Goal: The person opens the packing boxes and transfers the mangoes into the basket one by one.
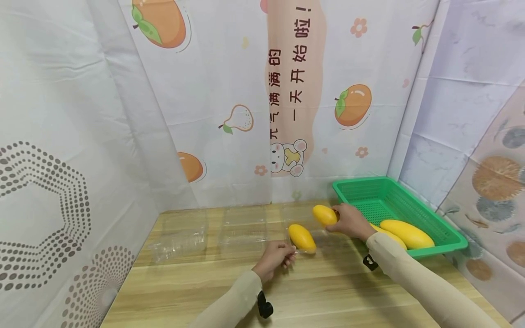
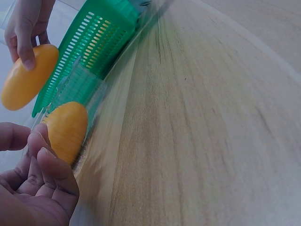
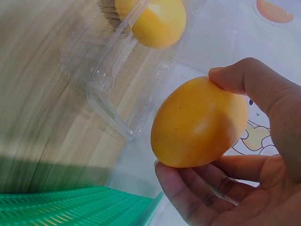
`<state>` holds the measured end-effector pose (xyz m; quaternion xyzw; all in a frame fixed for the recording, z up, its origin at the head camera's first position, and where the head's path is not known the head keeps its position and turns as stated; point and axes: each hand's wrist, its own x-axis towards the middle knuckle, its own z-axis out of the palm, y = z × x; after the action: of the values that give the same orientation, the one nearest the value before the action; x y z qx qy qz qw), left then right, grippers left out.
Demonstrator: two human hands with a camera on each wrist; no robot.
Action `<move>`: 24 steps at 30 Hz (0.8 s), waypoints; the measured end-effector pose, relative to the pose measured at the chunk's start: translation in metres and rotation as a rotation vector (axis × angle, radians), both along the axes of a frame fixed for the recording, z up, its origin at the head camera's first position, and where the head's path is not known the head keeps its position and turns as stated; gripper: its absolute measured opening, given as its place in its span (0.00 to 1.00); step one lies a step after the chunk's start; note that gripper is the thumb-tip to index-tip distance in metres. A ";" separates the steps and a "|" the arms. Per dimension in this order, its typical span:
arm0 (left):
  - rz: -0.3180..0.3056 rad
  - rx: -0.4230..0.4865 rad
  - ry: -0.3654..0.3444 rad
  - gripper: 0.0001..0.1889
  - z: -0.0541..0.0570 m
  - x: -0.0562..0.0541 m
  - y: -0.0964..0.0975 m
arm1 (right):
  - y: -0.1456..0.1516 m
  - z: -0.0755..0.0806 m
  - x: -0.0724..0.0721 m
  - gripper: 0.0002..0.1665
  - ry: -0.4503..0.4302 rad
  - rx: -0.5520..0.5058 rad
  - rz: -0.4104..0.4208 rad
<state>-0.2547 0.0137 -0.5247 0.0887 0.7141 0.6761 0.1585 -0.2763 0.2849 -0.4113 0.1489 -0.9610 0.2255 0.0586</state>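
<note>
Yellow mango in hand (image 1: 324,215): gripped by the right hand (image 1: 348,222), fingers and thumb curled round it, lifted just beyond the green basket's (image 1: 447,228) near-left corner.
Mango in tray (image 1: 301,237): lies in a clear plastic clamshell tray (image 3: 110,101), left of the basket, just below the held fruit.
Left hand (image 1: 274,258): fingers pinch the tray's near edge, touching it beside the packed mango; it steadies the tray, by the look of it.
Progress: one mango packed, a second out of the basket but not yet set down; two mangoes (image 1: 407,233) remain in the basket.
Spare trays (image 1: 180,241): clear, unfilled, further left of the basket on the wooden table (image 1: 328,291).
</note>
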 end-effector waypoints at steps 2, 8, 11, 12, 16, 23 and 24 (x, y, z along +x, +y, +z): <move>0.000 0.002 -0.001 0.15 0.000 0.000 0.000 | 0.002 0.000 -0.001 0.23 0.002 0.006 -0.003; 0.002 -0.004 -0.005 0.15 -0.001 0.000 0.000 | 0.004 0.002 0.001 0.23 -0.009 0.004 -0.011; 0.003 -0.007 -0.003 0.14 -0.001 0.000 0.000 | 0.006 0.003 0.002 0.23 -0.012 0.000 -0.013; 0.003 -0.006 -0.003 0.14 -0.001 0.000 0.000 | 0.006 0.003 0.002 0.23 -0.010 0.001 -0.013; 0.002 0.000 -0.003 0.14 -0.001 -0.001 0.000 | 0.010 0.004 0.001 0.22 -0.015 -0.002 -0.025; 0.003 0.003 -0.006 0.14 -0.001 -0.001 0.001 | 0.015 0.006 0.000 0.20 -0.017 -0.013 -0.041; 0.003 0.004 -0.007 0.14 -0.001 -0.001 0.001 | 0.016 0.006 0.001 0.19 -0.018 -0.015 -0.041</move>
<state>-0.2559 0.0142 -0.5256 0.0854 0.7121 0.6783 0.1598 -0.2756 0.3007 -0.4054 0.1264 -0.9626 0.2329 0.0557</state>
